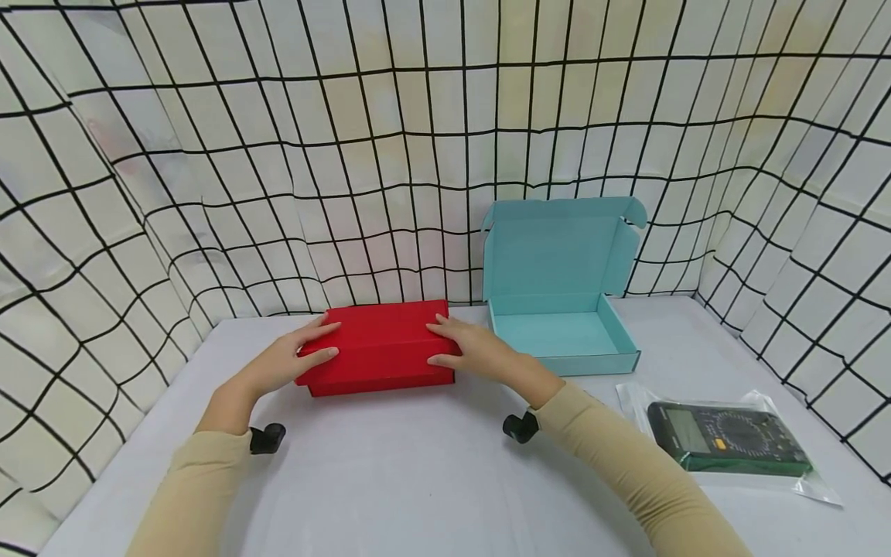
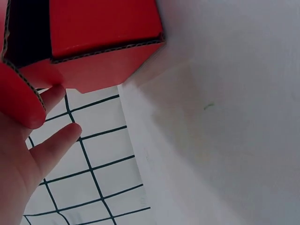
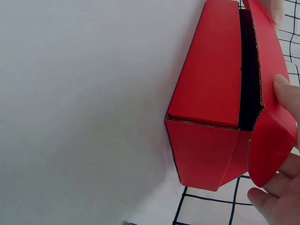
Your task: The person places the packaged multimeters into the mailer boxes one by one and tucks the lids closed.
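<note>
Head view: I see left hand (image 1: 281, 360) and right hand (image 1: 483, 352) gripping the red box (image 1: 383, 348) between them, forearms (image 1: 195, 483) slanting inward.

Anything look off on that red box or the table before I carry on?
The red box isn't fully closed: the lid's front flap stands off the front wall, leaving a dark gap, and a rounded ear juts outside. A small green mark also stands out on the white tabletop.

We see a red box (image 1: 383, 340), a turquoise box (image 1: 550, 251), beige sleeves (image 1: 612, 464), a white table (image 1: 390, 480), a black-and-green meter (image 1: 752, 435) and a pale wall (image 1: 379, 166) with black grid lines.
</note>
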Motion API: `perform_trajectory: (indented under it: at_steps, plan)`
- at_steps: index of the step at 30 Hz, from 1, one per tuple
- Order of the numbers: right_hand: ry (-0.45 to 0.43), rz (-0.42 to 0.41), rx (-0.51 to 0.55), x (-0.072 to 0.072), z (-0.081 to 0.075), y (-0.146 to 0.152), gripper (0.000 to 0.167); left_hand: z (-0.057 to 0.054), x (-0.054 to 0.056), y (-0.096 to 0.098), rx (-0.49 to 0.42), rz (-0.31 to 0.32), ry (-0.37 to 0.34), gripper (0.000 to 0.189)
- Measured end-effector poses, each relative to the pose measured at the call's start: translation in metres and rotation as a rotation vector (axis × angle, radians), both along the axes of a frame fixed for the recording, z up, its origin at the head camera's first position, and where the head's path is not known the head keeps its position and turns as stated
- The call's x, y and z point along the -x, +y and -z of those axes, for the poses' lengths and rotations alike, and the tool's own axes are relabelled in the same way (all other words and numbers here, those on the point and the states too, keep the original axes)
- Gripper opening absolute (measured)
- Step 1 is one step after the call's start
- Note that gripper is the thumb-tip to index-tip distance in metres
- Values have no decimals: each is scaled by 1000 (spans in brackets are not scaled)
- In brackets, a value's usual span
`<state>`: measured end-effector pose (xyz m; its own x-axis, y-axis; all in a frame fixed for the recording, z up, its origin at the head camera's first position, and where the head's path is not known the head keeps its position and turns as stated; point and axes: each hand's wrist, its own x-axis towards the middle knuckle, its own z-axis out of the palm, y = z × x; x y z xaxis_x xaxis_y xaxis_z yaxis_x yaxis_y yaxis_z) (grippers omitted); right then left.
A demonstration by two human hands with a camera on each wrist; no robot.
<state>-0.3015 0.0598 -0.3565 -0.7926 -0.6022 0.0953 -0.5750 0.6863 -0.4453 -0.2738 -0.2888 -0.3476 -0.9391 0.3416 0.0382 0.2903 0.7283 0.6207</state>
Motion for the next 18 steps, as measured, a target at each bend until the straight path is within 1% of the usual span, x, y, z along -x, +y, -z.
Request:
perform_trajectory:
  at_steps: [4, 11, 18]
  plan:
    - [16, -18, -8, 1, 1, -1, 72, 2, 0, 4, 62, -3, 27, 73]
    - [51, -51, -37, 2, 2, -4, 70, 5, 1, 11, 248, 1, 117, 72]
    - [66, -70, -81, 1, 4, -4, 70, 8, 2, 15, 343, 9, 166, 71]
